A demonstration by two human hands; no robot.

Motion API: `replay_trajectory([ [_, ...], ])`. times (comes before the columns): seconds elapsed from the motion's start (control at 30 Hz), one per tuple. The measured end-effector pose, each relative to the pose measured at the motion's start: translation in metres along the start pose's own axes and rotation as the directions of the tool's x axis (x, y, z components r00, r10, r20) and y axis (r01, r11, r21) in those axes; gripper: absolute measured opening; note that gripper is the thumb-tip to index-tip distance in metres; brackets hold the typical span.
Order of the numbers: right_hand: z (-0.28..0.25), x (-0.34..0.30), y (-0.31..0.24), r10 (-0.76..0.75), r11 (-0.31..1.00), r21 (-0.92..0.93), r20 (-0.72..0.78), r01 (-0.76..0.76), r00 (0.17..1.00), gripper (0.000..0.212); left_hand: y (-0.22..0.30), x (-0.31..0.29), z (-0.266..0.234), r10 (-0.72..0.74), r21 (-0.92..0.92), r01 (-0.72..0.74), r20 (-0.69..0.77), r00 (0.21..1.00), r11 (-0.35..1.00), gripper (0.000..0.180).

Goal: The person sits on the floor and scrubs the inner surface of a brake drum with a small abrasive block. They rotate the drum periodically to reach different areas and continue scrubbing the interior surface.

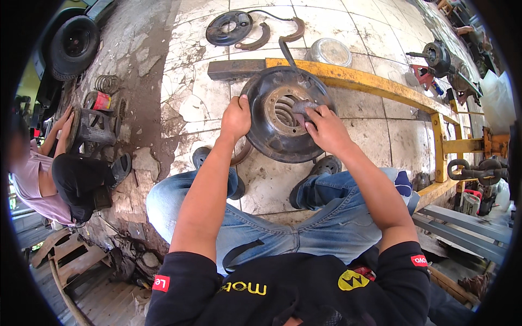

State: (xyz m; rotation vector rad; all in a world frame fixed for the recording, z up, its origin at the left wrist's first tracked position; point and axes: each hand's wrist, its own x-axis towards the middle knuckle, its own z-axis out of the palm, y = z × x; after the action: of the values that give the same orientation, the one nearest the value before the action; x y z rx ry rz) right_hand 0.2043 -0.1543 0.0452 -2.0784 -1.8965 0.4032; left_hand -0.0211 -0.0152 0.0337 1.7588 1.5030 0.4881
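Note:
A round black brake backing plate is tilted up in front of my knees, with a bare rusty ring around its centre hole. My left hand grips its left rim, thumb on the near face and fingers partly hidden. My right hand pinches a folded grey-brown piece of sandpaper against the metal at the right of the hole. Through that hole a coil spring shows behind the plate.
Beyond lie another backing plate, curved brake shoes and a silver drum. A yellow steel frame runs behind and to the right. At left a person sits holding a metal part, near a tyre.

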Motion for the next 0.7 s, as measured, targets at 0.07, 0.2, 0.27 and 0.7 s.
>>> replay_trajectory([
  [0.07, 0.005, 0.002, 0.002, 0.011, 0.998, 0.058, -0.032, -0.009, 0.999, 0.043, -0.001, 0.001, 0.000, -0.004, 0.007, 0.004, 0.003, 1.000, 1.000, 0.050],
  [0.2, 0.000, 0.003, -0.008, 0.047, 0.999, -0.024, -0.050, -0.048, 0.998, 0.043, 0.000, 0.001, 0.001, -0.004, 0.015, 0.004, 0.001, 1.000, 1.000, 0.050],
  [0.27, -0.015, 0.005, -0.029, 0.051, 0.986, -0.159, 0.007, -0.049, 0.999, 0.040, -0.001, 0.002, 0.000, -0.015, -0.004, 0.015, 0.003, 1.000, 1.000, 0.050],
  [0.7, 0.029, 0.063, -0.041, -0.245, 0.954, -0.220, -0.171, 0.205, 0.954, 0.035, 0.002, -0.001, -0.001, -0.074, 0.012, 0.074, 0.037, 0.997, 0.997, 0.048],
])
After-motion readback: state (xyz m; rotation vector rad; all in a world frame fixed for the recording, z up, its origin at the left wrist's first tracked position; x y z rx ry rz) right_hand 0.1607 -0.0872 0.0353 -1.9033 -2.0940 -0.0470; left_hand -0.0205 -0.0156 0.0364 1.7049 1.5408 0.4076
